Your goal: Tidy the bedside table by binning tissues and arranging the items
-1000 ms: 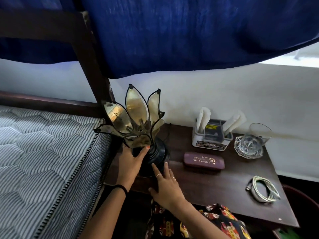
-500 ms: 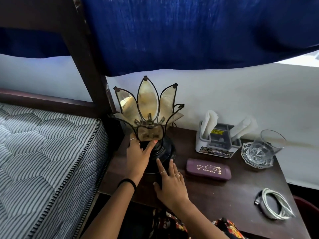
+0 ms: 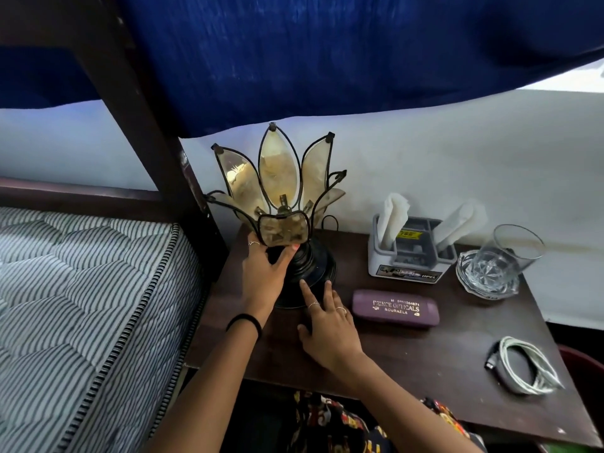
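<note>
A lotus-shaped lamp [image 3: 277,188] with amber petals stands upright on its black base at the back left of the dark wooden bedside table [image 3: 425,351]. My left hand [image 3: 266,276] grips the lamp's stem just under the petals. My right hand [image 3: 328,328] lies flat on the table, fingertips touching the base's front edge. A purple spectacle case [image 3: 395,308] lies to the right of the lamp. Behind it a grey organiser [image 3: 408,253] holds two white tissues [image 3: 394,214]. A glass [image 3: 510,253] sits on a crystal coaster at the back right.
A coiled white cable [image 3: 526,367] lies near the table's right front corner. The striped mattress [image 3: 81,305] and dark bedpost [image 3: 143,125] border the table on the left. A blue curtain [image 3: 327,53] hangs above against the white wall.
The lamp was tilted toward the bed a second ago and now stands upright. Both hands have stayed at its base.
</note>
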Available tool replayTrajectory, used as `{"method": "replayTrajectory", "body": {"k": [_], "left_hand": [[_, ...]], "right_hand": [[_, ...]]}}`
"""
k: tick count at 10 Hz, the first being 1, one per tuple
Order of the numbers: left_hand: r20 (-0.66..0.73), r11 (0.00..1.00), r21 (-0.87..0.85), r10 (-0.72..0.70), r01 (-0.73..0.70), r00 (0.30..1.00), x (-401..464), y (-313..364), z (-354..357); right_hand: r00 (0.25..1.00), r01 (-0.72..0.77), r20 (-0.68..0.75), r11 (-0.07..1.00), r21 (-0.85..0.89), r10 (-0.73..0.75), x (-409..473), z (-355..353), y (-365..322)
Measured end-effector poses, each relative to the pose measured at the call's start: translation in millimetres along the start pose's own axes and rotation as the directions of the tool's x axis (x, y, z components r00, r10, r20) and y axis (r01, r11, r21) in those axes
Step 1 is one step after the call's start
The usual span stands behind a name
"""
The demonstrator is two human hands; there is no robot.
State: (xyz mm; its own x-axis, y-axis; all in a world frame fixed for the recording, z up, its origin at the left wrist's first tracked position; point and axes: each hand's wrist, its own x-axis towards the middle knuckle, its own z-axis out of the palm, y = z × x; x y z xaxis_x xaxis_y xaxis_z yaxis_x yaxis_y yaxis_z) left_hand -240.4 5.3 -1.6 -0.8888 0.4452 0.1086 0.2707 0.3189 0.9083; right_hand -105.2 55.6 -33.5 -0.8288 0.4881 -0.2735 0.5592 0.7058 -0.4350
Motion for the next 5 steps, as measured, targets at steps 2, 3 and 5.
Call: {"method": "replayTrajectory", "body": {"k": [2, 3, 5], "left_hand": [[0.06, 0.999, 0.001, -0.037, 0.037, 0.998, 0.8, 0.1, -3.2], [0.077, 0.998, 0.02, -0.055, 0.054, 0.995, -3.7, 6.5, -5.1], [0.105, 0.99, 0.059, -0.137, 0.131, 0.985, -27.1, 22.2, -2.7]], "right_hand": [[0.999, 0.04, -0.004, 0.998, 0.046, -0.04, -15.0, -5.4, 4.1], [0.987, 0.099, -0.133, 0.994, 0.056, -0.09, -33.9, -16.5, 14.6], [0.936, -0.023, -0.35, 1.0, 0.014, 0.027, -75.0, -38.4, 76.6]]}}
